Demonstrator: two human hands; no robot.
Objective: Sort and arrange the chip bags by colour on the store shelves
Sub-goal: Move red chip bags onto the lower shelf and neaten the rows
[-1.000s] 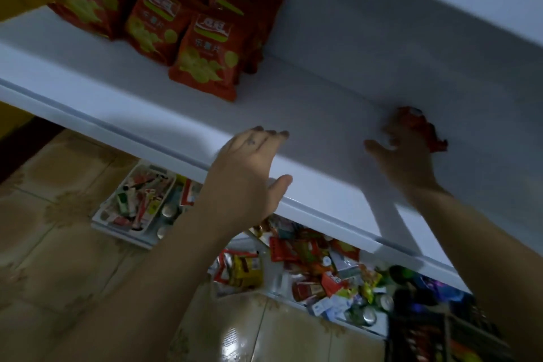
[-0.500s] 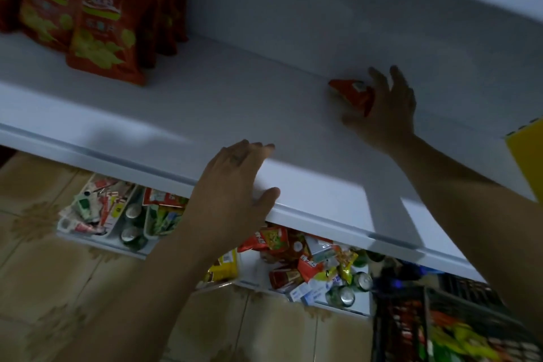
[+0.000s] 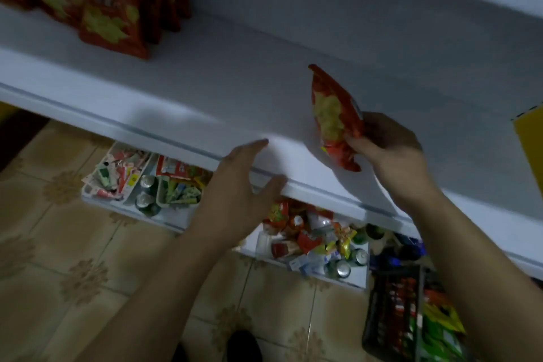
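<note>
Dim, bluish indoor light. Across the upper half, a white shelf (image 3: 205, 76) with a grooved front edge, backed by a plain pale-grey panel (image 3: 323, 3). At the far right, a yellow upright (image 3: 530, 141). Below, a glossy tan tiled floor (image 3: 53, 258), brown flower motifs at the tile corners, faint glare near the bottom. On the floor under the shelf, a white tray (image 3: 152, 219) of mixed packets and cans. Near it, a second tray (image 3: 357, 278), likewise filled. Just beside that, a dark wire basket (image 3: 370, 317).
</note>
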